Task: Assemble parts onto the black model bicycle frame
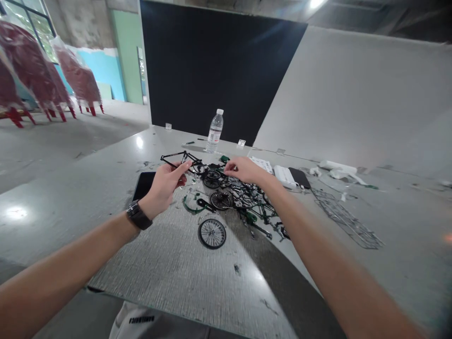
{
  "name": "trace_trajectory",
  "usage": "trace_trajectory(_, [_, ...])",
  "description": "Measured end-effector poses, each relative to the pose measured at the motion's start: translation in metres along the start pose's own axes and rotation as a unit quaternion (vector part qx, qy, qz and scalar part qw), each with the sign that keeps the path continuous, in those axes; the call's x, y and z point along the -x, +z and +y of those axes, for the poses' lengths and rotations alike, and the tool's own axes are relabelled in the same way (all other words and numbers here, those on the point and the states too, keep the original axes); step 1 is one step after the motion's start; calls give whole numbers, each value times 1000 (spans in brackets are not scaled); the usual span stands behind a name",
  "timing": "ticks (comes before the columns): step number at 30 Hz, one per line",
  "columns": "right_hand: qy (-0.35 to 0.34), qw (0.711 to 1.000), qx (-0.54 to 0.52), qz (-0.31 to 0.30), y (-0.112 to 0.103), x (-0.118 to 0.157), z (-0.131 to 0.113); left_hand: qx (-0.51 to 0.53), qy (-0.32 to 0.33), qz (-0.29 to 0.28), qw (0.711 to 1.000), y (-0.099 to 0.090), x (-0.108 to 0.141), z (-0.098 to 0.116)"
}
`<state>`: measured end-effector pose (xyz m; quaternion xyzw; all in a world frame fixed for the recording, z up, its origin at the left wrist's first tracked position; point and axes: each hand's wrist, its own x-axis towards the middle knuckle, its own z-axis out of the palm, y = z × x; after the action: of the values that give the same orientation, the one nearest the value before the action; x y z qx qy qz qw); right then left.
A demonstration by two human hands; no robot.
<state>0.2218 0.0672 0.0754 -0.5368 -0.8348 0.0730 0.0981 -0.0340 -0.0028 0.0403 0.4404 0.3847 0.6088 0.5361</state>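
- Evidently, in the head view, the left hand [166, 183] pinches a small black bicycle frame [172, 156] between thumb and fingers; it appears raised off the surface [165, 268], which probably leaves its thin tubes free to be turned and seen.
- The right hand [243, 170] is bent over the far part of the parts pile [247, 193], its fingers curled and drawn together at the tips. Whether they pinch a small part or only touch one, I cannot tell.
- Both hands sit near each other above the middle of the spread, likely because that puts the frame and the loose parts within one short reach.
- A spoked wheel [212, 233] lies flat at the near side, apart from the pile, perhaps so it cannot roll or tangle. Another wheel [221, 201] lies just beyond it, near a curved green part [191, 205].
- Around the edges, a water bottle [214, 134] stands upright behind the parts, a dark flat device [143, 185] lies beside the left hand, and a wire-like grey lattice [348, 220] rests well to the right, presumably out of the way.
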Motion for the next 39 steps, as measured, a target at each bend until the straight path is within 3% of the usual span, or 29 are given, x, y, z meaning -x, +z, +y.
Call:
trace_trajectory(6, [-20, 999, -1, -42, 16, 28, 29, -7, -11, -9, 1000, 4, 5, -2])
trace_trajectory(11, [-49, 998, 12, -44, 23, 29, 27, -14, -9, -1, 1000, 3, 3, -7])
trace_trajectory(19, [-24, 999, 31, -19, 35, 24, 26, -7, -11, 0, 1000, 2, 2, -9])
trace_trajectory(33, [108, 978, -170, 49, 40, 28, 40, -10, -15, -8, 1000, 2, 4, -8])
trace_trajectory(39, [117, 970, -207, 56, 41, 29, 36, -14, -21, -6, 1000, 3, 5, -6])
